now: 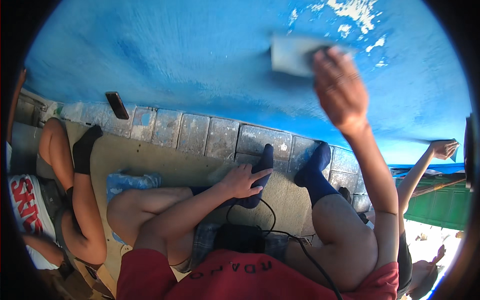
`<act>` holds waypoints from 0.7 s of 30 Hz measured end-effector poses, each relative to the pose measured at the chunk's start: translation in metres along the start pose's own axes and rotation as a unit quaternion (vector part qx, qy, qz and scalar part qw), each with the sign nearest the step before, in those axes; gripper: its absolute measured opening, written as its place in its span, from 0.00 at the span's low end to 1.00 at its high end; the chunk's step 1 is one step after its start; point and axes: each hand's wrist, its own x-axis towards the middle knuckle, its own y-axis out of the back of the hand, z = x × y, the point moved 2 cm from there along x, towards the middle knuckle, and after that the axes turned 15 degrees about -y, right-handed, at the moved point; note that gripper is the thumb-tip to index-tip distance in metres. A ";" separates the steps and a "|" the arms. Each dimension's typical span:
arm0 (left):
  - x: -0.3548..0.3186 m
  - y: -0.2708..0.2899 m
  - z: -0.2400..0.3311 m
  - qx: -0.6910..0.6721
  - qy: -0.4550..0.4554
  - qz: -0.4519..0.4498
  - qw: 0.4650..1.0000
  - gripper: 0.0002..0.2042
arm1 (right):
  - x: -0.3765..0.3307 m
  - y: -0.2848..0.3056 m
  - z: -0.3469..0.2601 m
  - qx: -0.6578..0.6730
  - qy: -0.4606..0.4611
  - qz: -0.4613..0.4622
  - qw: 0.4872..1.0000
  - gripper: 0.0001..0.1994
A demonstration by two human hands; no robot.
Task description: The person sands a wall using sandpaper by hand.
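My right hand is raised against the blue wall, gripping a grey sheet of sandpaper. Motion smears both the hand and the sheet. The sandpaper lies close to the painted surface, just below and left of white patches where the blue is gone. Down by my legs, my left hand rests at my dark blue sock, fingers apart and holding nothing.
Grey paving blocks line the wall's foot, with a phone leaning there. A seated person's leg is at left. Another person's hand holds a dark sheet on the wall at right. A black cable crosses my lap.
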 end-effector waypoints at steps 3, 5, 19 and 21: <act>0.003 -0.003 -0.004 0.002 -0.013 0.011 1.000 0.35 | -0.008 0.009 0.004 -0.061 -0.011 0.011 0.998 0.14; -0.002 -0.002 0.002 0.000 0.012 0.000 1.000 0.35 | 0.006 0.032 0.013 -0.080 -0.102 0.098 0.987 0.16; 0.003 0.001 0.004 -0.010 0.002 -0.021 1.000 0.36 | -0.038 0.002 0.001 0.011 -0.033 -0.043 0.998 0.13; 0.003 0.004 0.001 -0.012 0.005 -0.024 1.000 0.38 | -0.048 -0.004 -0.006 0.021 -0.019 -0.086 0.996 0.14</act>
